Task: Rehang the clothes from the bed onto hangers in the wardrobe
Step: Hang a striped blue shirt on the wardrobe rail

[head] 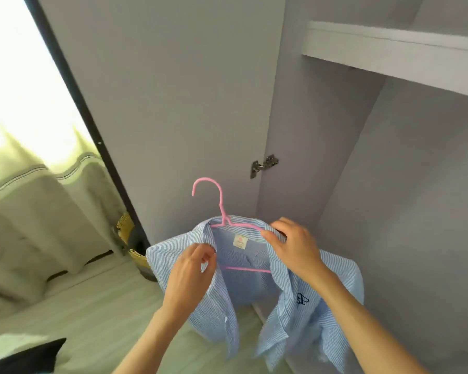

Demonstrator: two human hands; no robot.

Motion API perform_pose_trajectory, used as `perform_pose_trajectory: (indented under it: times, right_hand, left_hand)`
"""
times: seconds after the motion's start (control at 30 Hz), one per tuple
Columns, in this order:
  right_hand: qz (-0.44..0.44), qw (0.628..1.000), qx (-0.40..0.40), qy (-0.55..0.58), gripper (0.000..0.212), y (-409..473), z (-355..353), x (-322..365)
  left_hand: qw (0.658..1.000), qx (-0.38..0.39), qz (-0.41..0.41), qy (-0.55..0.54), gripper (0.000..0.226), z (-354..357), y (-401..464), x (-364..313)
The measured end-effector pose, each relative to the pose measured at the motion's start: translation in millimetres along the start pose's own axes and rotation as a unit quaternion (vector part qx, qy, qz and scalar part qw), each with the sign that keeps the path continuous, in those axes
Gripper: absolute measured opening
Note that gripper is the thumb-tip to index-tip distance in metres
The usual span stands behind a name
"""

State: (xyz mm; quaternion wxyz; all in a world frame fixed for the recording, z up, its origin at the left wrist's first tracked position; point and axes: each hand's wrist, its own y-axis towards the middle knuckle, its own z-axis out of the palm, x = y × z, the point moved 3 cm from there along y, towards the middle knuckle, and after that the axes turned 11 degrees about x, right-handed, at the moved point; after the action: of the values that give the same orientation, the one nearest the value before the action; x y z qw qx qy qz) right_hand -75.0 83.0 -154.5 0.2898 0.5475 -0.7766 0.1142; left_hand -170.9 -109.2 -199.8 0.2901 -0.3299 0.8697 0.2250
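A blue-and-white striped shirt (295, 300) hangs on a pink wire hanger (220, 201), held up in front of the open wardrobe (389, 184). My left hand (189, 268) pinches the left side of the collar. My right hand (295, 247) pinches the right side of the collar, where the hanger's arm passes beneath. The hanger's hook stands free above the collar, and its lower bar shows inside the open shirt front. A white label sits inside the neck.
The open wardrobe door (173, 103) with a metal hinge (264, 164) stands behind the shirt. A white shelf (389, 47) crosses the wardrobe at upper right. A curtain (38, 211) and a woven basket (131, 238) are at left. A dark cloth (25, 354) lies at bottom left.
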Motion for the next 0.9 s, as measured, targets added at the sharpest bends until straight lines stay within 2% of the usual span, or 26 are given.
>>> perform_pose_trajectory:
  times: [0.1,0.17,0.23,0.33,0.47,0.57,0.67,0.83,0.9]
  right_hand:
    - [-0.076,0.993,0.064,0.059,0.029,7,14,25]
    - [-0.117,0.983,0.099,0.099,0.03,9,26,42]
    - [-0.156,0.971,0.135,0.123,0.03,11,40,63]
    - [-0.206,0.951,0.184,0.137,0.023,16,64,100]
    - [-0.259,0.93,0.226,0.13,0.019,10,102,148]
    - [-0.305,0.914,0.239,0.125,0.03,0,131,187]
    - [-0.38,0.891,0.221,0.117,0.041,-9,153,234]
    - [-0.471,0.863,0.171,0.06,0.038,-26,198,307]
    - [-0.486,0.85,0.193,0.067,0.042,-39,220,326]
  left_hand:
    - [0.991,-0.133,-0.029,0.017,0.011,-43,-35,16]
    - [0.981,-0.175,-0.053,0.066,0.026,-72,-56,28]
    - [0.977,-0.159,-0.079,0.119,0.042,-93,-79,43]
    - [0.982,-0.12,-0.123,0.075,0.056,-116,-121,62]
    - [0.963,-0.186,-0.192,0.037,0.049,-139,-193,76]
    - [0.948,-0.213,-0.236,0.034,0.035,-151,-246,81]
    - [0.92,-0.262,-0.287,0.049,0.007,-168,-288,80]
    - [0.841,-0.384,-0.373,0.078,0.014,-189,-354,70]
    - [0.81,-0.412,-0.411,0.068,0.02,-189,-383,69]
